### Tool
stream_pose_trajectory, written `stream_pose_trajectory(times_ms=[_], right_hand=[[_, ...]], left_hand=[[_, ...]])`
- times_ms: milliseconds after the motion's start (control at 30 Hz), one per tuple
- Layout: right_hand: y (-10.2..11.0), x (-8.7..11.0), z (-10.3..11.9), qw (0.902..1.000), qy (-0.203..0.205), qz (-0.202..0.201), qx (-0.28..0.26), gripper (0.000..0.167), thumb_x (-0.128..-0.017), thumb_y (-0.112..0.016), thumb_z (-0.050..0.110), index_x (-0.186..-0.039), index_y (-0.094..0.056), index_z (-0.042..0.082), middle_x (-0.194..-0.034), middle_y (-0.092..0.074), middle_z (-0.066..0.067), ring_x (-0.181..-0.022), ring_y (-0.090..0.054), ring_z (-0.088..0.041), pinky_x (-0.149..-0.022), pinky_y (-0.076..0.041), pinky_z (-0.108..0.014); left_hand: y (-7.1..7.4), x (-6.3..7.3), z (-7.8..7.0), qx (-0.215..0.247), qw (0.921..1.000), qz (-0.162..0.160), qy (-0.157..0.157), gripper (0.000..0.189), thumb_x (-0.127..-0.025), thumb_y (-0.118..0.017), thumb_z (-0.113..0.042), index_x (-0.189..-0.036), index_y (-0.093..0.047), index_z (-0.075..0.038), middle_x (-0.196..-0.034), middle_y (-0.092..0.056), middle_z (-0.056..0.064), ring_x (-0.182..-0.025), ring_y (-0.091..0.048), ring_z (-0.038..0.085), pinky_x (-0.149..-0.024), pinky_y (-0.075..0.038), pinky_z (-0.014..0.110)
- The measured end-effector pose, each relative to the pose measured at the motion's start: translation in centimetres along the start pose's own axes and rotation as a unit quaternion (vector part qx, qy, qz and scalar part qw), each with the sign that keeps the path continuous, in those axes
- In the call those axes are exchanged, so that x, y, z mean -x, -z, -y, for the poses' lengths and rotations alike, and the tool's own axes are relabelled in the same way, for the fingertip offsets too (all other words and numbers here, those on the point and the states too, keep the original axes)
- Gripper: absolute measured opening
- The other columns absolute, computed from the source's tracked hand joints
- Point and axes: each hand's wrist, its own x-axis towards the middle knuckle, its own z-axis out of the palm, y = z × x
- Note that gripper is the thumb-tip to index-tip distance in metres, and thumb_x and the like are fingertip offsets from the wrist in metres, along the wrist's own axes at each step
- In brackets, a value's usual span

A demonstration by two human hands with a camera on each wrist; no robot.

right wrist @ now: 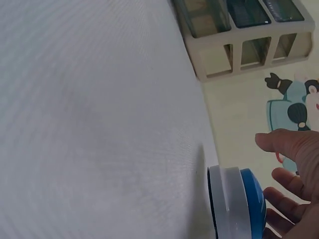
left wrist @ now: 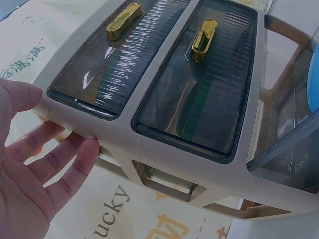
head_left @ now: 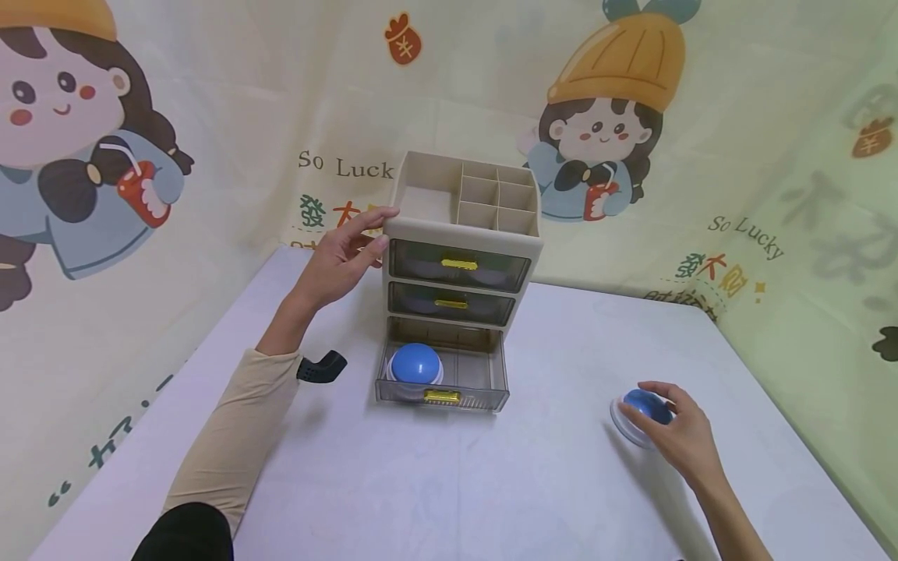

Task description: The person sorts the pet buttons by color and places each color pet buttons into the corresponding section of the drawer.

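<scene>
At the top left edge of a beige drawer cabinet (head_left: 456,232), my left hand (head_left: 340,265) rests its fingers against the side. Its thumb lies by the front corner in the left wrist view. The lowest clear drawer (head_left: 480,366) is pulled out and contains a round push button with a blue dome (head_left: 416,363). My right hand (head_left: 680,436) reaches over a second blue-domed push button (head_left: 648,403), which stands on the table at the right. In the right wrist view, its spread fingers are beside the blue dome and the thumb is held away.
Two upper drawers, the top one (head_left: 414,261) and the middle one (head_left: 414,300), are closed, with dark shapes behind their fronts. The cabinet's top has open compartments (head_left: 428,199). A patterned cloth (head_left: 449,93) hangs behind the white table (head_left: 421,491).
</scene>
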Motion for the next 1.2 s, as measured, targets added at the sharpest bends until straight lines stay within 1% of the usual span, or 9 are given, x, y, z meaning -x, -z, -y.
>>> stream_pose_trajectory(times_ms=[67,133,167,267,367,667,900,1067,1200], right_hand=[[0.0,-0.1,-0.2,1.0000,0.001,0.000,0.006,0.063,-0.089,-0.080,0.039,-0.136,-0.056,0.003,-0.144,-0.050,-0.029,-0.126,-0.048,-0.045,-0.083,-0.043,-0.024],[-0.1,-0.2,-0.4,0.9999,0.005,0.002,0.010,0.065,-0.089,-0.080,0.037,-0.136,-0.055,0.001,-0.143,-0.049,-0.030,-0.125,-0.048,-0.046,-0.089,-0.046,-0.036],[-0.1,-0.3,-0.5,0.9999,0.007,0.006,0.013,0.066,-0.089,-0.080,0.037,-0.137,-0.054,0.000,-0.143,-0.048,-0.031,-0.126,-0.047,-0.047,-0.091,-0.047,-0.044],[-0.3,-0.4,-0.9,0.9996,0.011,0.015,0.022,0.070,-0.089,-0.080,0.036,-0.139,-0.051,-0.003,-0.143,-0.044,-0.034,-0.126,-0.045,-0.051,-0.097,-0.044,-0.064],[-0.5,-0.5,-1.2,0.9992,0.015,0.025,0.027,0.074,-0.087,-0.082,0.035,-0.140,-0.048,-0.004,-0.143,-0.040,-0.036,-0.126,-0.041,-0.054,-0.098,-0.040,-0.072],[-1.2,-0.7,-1.7,0.9981,-0.004,0.054,0.028,0.086,-0.087,-0.082,0.036,-0.150,-0.036,-0.001,-0.148,-0.029,-0.038,-0.129,-0.037,-0.055,-0.102,-0.035,-0.075],[-1.4,-0.6,-1.9,0.9974,-0.019,0.066,0.022,0.089,-0.089,-0.080,0.038,-0.153,-0.032,0.000,-0.151,-0.025,-0.038,-0.133,-0.033,-0.056,-0.105,-0.031,-0.077],[-1.3,-0.4,-1.8,0.9985,-0.014,0.051,0.014,0.085,-0.090,-0.079,0.039,-0.152,-0.035,0.001,-0.150,-0.028,-0.037,-0.133,-0.034,-0.055,-0.103,-0.033,-0.076],[-1.1,-0.2,-1.3,0.9997,0.013,0.021,-0.004,0.078,-0.090,-0.080,0.032,-0.150,-0.040,0.001,-0.146,-0.034,-0.035,-0.129,-0.038,-0.052,-0.098,-0.037,-0.071]], left_hand=[[0.0,0.0,0.0,0.000,1.0000,0.000,0.000,0.043,-0.105,-0.058,-0.013,-0.148,-0.056,-0.020,-0.149,-0.054,0.003,-0.102,-0.066,0.024,-0.082,-0.058,0.032],[0.0,0.0,-0.1,-0.001,1.0000,0.000,-0.001,0.043,-0.105,-0.058,-0.013,-0.148,-0.056,-0.020,-0.149,-0.054,0.003,-0.103,-0.066,0.024,-0.082,-0.058,0.032],[0.0,0.0,-0.1,-0.001,1.0000,0.000,-0.001,0.043,-0.105,-0.058,-0.013,-0.148,-0.056,-0.020,-0.149,-0.054,0.003,-0.103,-0.066,0.024,-0.082,-0.058,0.032],[0.1,0.0,-0.2,-0.001,1.0000,0.000,-0.001,0.043,-0.105,-0.058,-0.013,-0.147,-0.056,-0.020,-0.148,-0.054,0.004,-0.103,-0.066,0.025,-0.082,-0.058,0.032],[0.1,0.0,-0.2,-0.002,1.0000,0.000,-0.002,0.043,-0.105,-0.058,-0.013,-0.147,-0.056,-0.020,-0.148,-0.054,0.004,-0.103,-0.066,0.025,-0.081,-0.058,0.031],[0.1,0.0,-0.3,0.000,1.0000,-0.001,-0.004,0.044,-0.105,-0.058,-0.013,-0.148,-0.056,-0.020,-0.149,-0.054,0.004,-0.105,-0.067,0.027,-0.081,-0.057,0.027],[0.0,0.0,-0.1,-0.003,1.0000,0.003,-0.009,0.044,-0.105,-0.058,-0.012,-0.148,-0.055,-0.019,-0.149,-0.054,0.005,-0.105,-0.067,0.028,-0.080,-0.056,0.025],[0.0,0.1,0.0,-0.001,0.9999,0.004,-0.011,0.044,-0.105,-0.058,-0.012,-0.148,-0.055,-0.020,-0.148,-0.054,0.004,-0.105,-0.067,0.028,-0.079,-0.056,0.024],[0.0,0.1,-0.1,-0.002,0.9999,0.004,-0.010,0.044,-0.105,-0.058,-0.012,-0.148,-0.055,-0.019,-0.150,-0.053,0.004,-0.106,-0.067,0.028,-0.080,-0.056,0.024]])
